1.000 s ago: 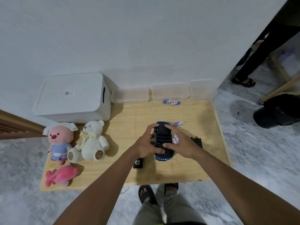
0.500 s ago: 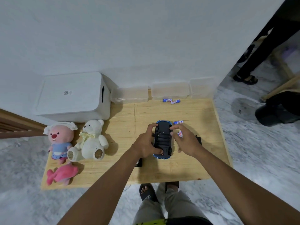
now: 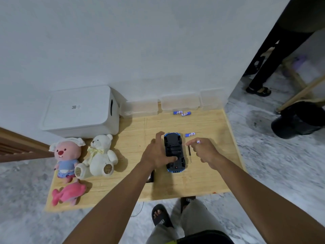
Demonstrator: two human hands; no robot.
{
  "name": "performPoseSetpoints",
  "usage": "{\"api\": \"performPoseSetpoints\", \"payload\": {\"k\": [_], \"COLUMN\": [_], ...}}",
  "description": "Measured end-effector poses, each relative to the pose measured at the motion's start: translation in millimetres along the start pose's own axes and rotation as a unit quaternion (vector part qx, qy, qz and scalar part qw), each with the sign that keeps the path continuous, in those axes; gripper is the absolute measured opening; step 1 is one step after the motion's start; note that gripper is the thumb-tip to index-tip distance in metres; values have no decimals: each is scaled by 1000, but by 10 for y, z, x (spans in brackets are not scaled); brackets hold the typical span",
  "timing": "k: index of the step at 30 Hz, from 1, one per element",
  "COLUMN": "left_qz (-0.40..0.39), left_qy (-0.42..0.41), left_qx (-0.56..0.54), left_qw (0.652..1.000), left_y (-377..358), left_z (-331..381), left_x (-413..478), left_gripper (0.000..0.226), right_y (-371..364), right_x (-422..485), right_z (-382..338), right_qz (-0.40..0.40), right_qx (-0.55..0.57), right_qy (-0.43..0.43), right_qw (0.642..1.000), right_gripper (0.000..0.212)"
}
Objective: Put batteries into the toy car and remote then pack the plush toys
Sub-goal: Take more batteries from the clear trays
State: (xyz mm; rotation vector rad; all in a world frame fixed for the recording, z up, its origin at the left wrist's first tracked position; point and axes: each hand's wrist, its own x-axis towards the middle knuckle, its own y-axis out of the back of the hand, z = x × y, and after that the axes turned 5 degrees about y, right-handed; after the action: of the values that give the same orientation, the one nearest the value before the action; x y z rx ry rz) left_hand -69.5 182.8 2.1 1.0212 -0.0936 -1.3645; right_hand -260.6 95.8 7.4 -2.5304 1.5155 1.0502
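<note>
Upturned blue plastic toy car (image 3: pixel 173 152) centred on the wooden desk (image 3: pixel 135 138), gripped by the left hand (image 3: pixel 156 154) at 9 o'clock; right hand (image 3: pixel 204 150), pinching a blue-white cylindrical battery (image 3: pixel 198 141), has withdrawn to 3 o'clock, so that cell seemingly remains uninserted.

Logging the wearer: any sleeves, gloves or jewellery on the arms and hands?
No gloves on the left hand or right hand, and no ring, watch or band shows. Both forearms are bare as far as the frame reaches; no sleeve in view.

wooden table (image 3: pixel 133 131) | toy car (image 3: pixel 174 152) | batteries (image 3: pixel 190 134) | plush toys (image 3: pixel 99 155) | white box (image 3: pixel 80 111) | screwdriver (image 3: pixel 190 154)
</note>
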Motion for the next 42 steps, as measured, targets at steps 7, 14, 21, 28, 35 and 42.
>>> {"api": "performPoseSetpoints", "payload": {"k": [7,14,21,28,35,42], "left_qz": [81,85,132,218,225,228], "left_qy": [-104,-157,-185,-207,-214,-201], "left_qx": [93,159,225,235,308,370], "left_qw": [987,971,947,924,899,878], "left_y": [312,-122,-631,-839,-875,-871], "left_z": [792,1628,1741,1703,1607,1586], "left_x": [512,1338,1943,2164,2211,2251], "left_gripper": [89,81,86,67,65,68], "right_y": [858,1707,1867,1779,1853,1922], "right_x": [377,1066,1657,1867,1931,1938], "right_z": [-283,-245,-59,104,187,172], "right_qz": [40,121,100,139,129,117], "right_qx": [-214,-313,-377,-314,-309,-327], "right_qy": [152,157,174,181,205,215], "right_qw": [964,929,904,922,920,913], "right_gripper": [12,64,94,85,86,84]}}
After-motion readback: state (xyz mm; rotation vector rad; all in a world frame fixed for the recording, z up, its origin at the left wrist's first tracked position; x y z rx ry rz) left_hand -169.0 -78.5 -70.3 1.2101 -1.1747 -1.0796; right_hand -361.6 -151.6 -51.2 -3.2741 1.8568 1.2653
